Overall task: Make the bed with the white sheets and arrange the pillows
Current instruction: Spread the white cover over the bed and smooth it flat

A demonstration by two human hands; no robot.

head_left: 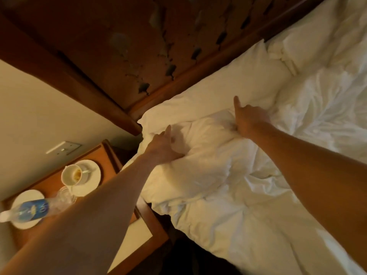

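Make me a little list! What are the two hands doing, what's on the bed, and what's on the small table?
left hand: grips the crumpled white duvet, on the table side
right hand: grips the same duvet, just below the long white pillow
duvet state: wrinkled, not yet smoothed
wooden bedside table: white cup on a white saucer; clear plastic bottle with blue label nearby

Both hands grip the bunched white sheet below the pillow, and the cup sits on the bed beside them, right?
Not quite. The head view shows the cup on the wooden nightstand left of the bed, not on it. The left hand and right hand do grip the bunched white sheet below the pillow.
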